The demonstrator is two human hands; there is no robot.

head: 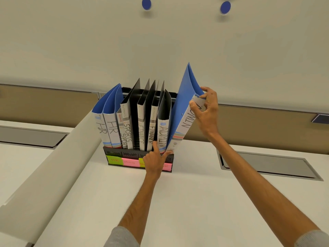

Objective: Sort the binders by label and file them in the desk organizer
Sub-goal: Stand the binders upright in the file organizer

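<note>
White desk (178, 202) runs up to a cream wall with two blue dots (146, 3), and we work at the black desk organizer (121, 154) standing at the back of it, its front edge carrying coloured sticky notes (124, 162).

From the head view, seven binders already stand in the slots: two HR binders (106, 127), two SPORTS binders (127, 129), two FINANCE binders (142, 132) and a black ADMIN binder (162, 129). The blue ADMIN binder (183, 111) is at the right end, its foot at the organizer's lip, its top leaning well out to the right. Our right hand (206, 111) pinches the top of its spine. Our left hand (154, 161) holds nothing: index finger and thumb are spread at the feet of the two ADMIN binders, steadying them.

We judge the filing nearly done. The risk lies in the lean. If the foot slips off the lip instead of dropping into the slot, the binder could slide onto the desk. Its covers gape, so one could also snag the black neighbour and drag it askew.
</note>
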